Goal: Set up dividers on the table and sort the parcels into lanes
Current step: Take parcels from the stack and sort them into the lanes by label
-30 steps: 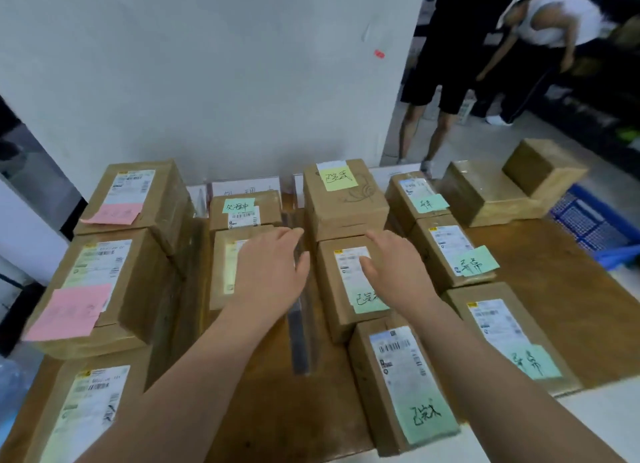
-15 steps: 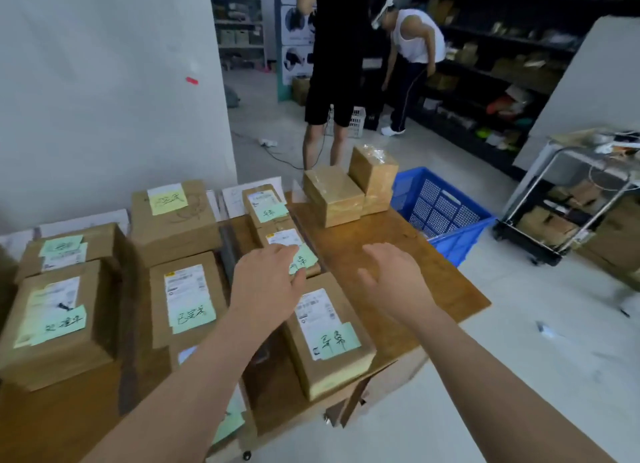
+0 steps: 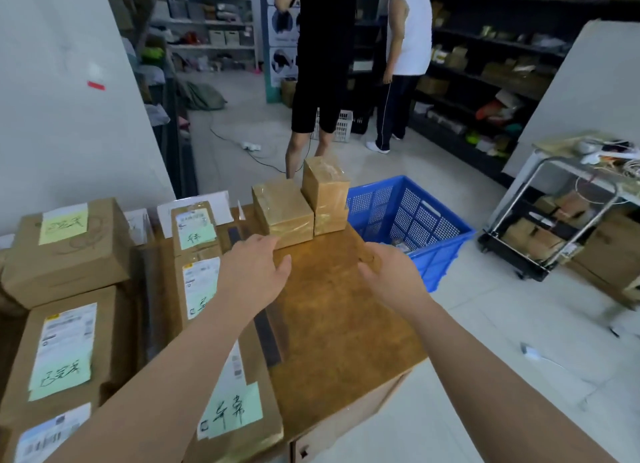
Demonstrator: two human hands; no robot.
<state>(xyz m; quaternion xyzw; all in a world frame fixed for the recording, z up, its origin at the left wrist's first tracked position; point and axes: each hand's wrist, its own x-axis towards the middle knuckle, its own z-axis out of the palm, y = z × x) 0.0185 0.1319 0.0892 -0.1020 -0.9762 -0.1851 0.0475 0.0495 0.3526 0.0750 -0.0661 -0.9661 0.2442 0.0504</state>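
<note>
While the left hand [image 3: 254,272] hovers loose-fingered and empty, its forearm hides much of the lower-centre parcel [image 3: 232,414]; the right hand [image 3: 391,275] seems relaxed too, its fingertips blurred.

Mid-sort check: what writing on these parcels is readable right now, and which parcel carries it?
"已完成": near green note on the left parcel.
"已完成", faint: yellow note on the back-left parcel.
"异常": large green note on the nearest parcel.
Probably "异常": far green note on the back parcel.
Shipping labels: print too small and blurred to read.
</note>
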